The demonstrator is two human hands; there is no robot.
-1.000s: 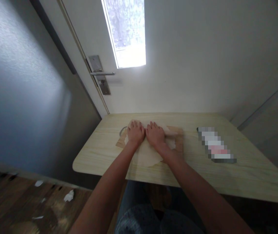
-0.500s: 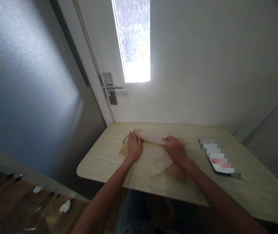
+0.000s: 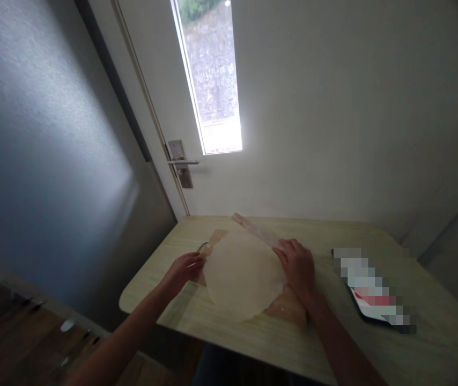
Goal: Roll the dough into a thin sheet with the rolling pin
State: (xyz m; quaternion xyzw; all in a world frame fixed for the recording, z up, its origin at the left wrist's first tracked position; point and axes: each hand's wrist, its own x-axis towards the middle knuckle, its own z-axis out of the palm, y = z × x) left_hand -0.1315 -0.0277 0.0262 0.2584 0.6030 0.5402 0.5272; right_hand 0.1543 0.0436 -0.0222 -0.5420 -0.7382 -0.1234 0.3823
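Observation:
A thin round sheet of pale dough [image 3: 242, 273] lies flat over a wooden board [image 3: 289, 308] on the table [image 3: 253, 338]. My right hand [image 3: 299, 264] is closed round the near end of a long pale rolling pin [image 3: 255, 229], which lies slantwise past the dough's far right edge. My left hand [image 3: 184, 269] rests at the board's left edge, fingers curled at the dough's rim, beside the board's metal ring [image 3: 204, 247].
A dark flat device [image 3: 374, 297], partly blurred out, lies on the table to the right. A white door with a metal handle [image 3: 183, 162] and a narrow window [image 3: 211, 80] stands behind the table. Scraps lie on the wooden floor [image 3: 20, 343] at the left.
The rolling pin has moved off the dough toward the far right, with only my right hand on it. My left hand let go and moved to the board's left edge. The dough now lies fully flat.

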